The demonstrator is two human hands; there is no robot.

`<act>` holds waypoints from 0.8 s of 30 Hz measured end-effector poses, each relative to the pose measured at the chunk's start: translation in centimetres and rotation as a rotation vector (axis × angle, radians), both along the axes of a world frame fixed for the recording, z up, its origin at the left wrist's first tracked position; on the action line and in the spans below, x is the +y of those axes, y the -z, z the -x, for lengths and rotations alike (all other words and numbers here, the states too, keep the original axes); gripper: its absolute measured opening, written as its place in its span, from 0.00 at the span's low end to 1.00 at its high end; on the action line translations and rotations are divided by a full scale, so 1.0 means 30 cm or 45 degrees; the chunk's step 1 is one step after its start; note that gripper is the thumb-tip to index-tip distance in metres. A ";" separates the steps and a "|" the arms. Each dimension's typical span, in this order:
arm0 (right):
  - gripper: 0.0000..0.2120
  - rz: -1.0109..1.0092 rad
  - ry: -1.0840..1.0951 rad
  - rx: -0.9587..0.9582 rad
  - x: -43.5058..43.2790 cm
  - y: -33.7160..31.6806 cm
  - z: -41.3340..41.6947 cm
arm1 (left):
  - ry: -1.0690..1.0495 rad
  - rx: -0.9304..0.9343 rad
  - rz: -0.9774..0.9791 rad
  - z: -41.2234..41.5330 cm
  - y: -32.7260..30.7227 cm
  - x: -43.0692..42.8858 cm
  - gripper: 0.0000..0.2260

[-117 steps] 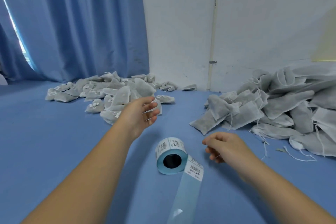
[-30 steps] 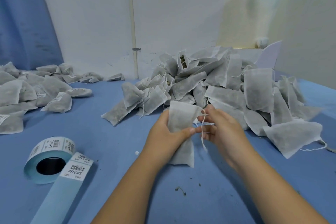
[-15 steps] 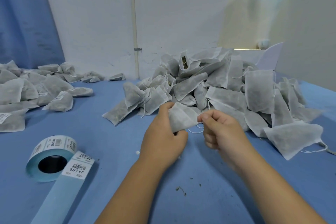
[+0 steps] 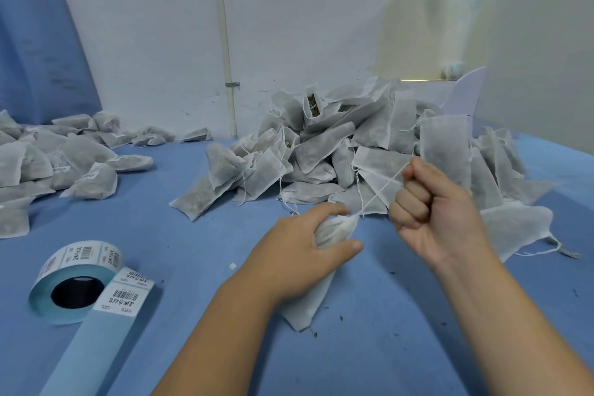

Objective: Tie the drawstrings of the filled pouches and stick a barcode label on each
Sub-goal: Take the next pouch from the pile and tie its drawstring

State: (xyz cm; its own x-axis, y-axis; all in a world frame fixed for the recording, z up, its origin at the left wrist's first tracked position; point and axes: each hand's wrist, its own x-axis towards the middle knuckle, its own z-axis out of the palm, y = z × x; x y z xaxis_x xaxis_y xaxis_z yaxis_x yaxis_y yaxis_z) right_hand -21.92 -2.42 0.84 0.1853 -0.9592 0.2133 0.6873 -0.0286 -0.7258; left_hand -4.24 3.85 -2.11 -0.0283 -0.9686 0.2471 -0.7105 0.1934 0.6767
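Note:
My left hand (image 4: 302, 254) grips the gathered neck of a filled white pouch (image 4: 310, 302), whose body hangs down onto the blue table. My right hand (image 4: 430, 202) is a fist up and to the right, and it holds the pouch's white drawstring (image 4: 382, 190), which runs taut between the hand and the neck. A roll of barcode labels (image 4: 75, 280) lies at the lower left, with its blue backing strip (image 4: 86, 347) trailing toward me and one label at the strip's top.
A large heap of untied filled pouches (image 4: 369, 145) rises behind my hands against the white wall. A pile of labelled pouches (image 4: 61, 161) lies at the far left. Crumbs of filling dot the blue table (image 4: 385, 347) near my arms.
My right hand has pulled the drawstring up and to the right, and the pouch's mouth has cinched shut. My left hand has slid to the neck and dropped lower.

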 end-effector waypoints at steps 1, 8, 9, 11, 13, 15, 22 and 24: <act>0.12 0.007 -0.012 0.012 0.000 0.004 -0.005 | 0.035 0.001 -0.027 0.007 0.001 0.004 0.20; 0.10 0.037 -0.125 0.133 0.013 0.017 -0.026 | -0.076 -0.102 0.174 0.000 -0.012 0.019 0.12; 0.10 0.042 -0.150 0.144 0.019 0.019 -0.034 | -0.091 -0.121 0.211 0.002 -0.019 0.018 0.11; 0.10 0.065 -0.194 0.170 0.032 0.025 -0.054 | -0.126 -0.130 0.237 0.007 -0.031 0.020 0.09; 0.10 0.095 -0.221 0.169 0.044 0.026 -0.071 | -0.131 -0.103 0.253 0.010 -0.038 0.026 0.16; 0.11 0.107 -0.201 0.115 0.046 0.021 -0.074 | -0.104 -0.019 0.273 0.016 -0.047 0.035 0.20; 0.09 0.131 -0.095 0.186 0.029 0.036 -0.066 | 0.016 0.261 0.159 0.047 -0.047 0.046 0.09; 0.08 0.169 -0.141 0.273 0.028 0.045 -0.069 | 0.042 0.290 0.122 0.037 -0.044 0.049 0.11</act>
